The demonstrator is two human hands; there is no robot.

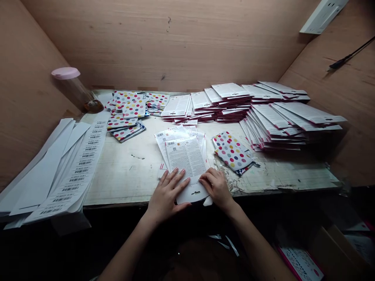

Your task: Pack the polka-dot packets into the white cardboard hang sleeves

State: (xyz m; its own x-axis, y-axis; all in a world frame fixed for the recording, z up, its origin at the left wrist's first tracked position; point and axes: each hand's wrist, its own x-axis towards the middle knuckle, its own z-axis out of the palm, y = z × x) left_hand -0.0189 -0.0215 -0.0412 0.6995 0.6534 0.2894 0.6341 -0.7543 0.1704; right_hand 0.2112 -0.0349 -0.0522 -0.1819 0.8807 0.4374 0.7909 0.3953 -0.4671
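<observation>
My left hand (167, 192) lies flat with fingers spread on the lower part of a white printed card (186, 159) at the table's near edge. My right hand (216, 184) has its fingers curled at that card's right edge, pinching it. The card tops a small fanned pile of similar white cards (168, 136). Just right of the pile lies a polka-dot packet (232, 151) on crinkled clear film.
Fanned rows of white-and-red cards (272, 117) fill the back right. More polka-dot packets (129, 111) sit back left. Long barcode label strips (79, 168) lie on the left. A pink-lidded clear jar (76, 89) leans in the corner. Wooden walls enclose the worn table (123, 175).
</observation>
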